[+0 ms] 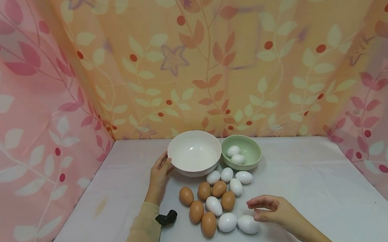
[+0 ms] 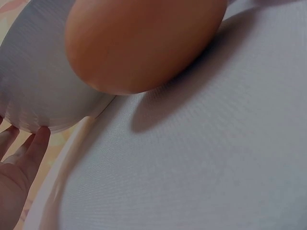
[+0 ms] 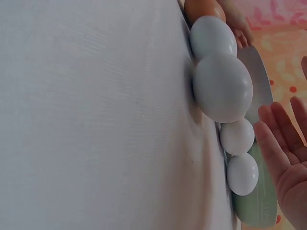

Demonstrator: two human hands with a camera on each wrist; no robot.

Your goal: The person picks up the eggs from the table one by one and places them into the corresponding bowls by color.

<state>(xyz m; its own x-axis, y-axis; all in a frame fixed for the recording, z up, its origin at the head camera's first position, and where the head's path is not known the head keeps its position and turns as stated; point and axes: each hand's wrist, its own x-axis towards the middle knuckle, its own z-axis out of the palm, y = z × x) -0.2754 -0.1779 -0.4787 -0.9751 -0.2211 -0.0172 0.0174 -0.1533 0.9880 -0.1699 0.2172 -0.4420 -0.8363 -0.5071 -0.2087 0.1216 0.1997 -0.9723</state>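
A large white bowl stands at the back of the table. My left hand touches its outer left side, and the left wrist view shows straight fingertips against the bowl's wall. My right hand holds nothing; its fingers are loosely bent above and beside the rightmost white egg. Next to that lies another white egg. Several brown eggs and white eggs lie in a loose group before the bowls. A green bowl holds two white eggs.
The green bowl stands close against the white bowl's right side. A black angular object is at the left wrist. White cloth covers the table, with a patterned curtain behind and at both sides.
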